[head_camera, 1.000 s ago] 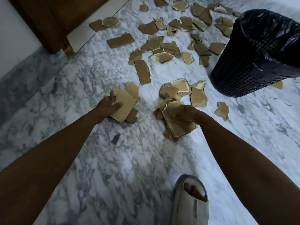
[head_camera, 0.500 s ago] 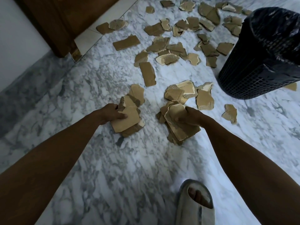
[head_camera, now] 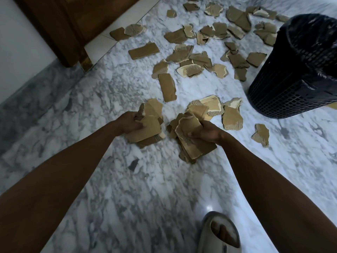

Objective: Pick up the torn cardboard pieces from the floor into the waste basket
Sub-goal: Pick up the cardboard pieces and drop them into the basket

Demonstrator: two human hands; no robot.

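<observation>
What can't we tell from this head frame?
- Inside of the black mesh waste basket: hidden by its wall and black liner; the right edge crops it.
- Left hand fingers: hidden behind its stack of torn brown cardboard pieces.
- Lower pieces in the right hand stack: covered by upper ones.
- Beige slipper: cut by the bottom edge.

White marble floor [head_camera: 164, 207] with grey veining is seen all over, kinda glossy, with a bright glare spot caught near the bottom. One small dark chip-shaped mark [head_camera: 133, 164] is spotted on it, can't be told what it is. A dark wooden door [head_camera: 76, 21] is set at top left, next to a plain white wall [head_camera: 16, 52]. A pale slide sandal [head_camera: 221, 236] with toes showing is planted at the bottom edge.
</observation>
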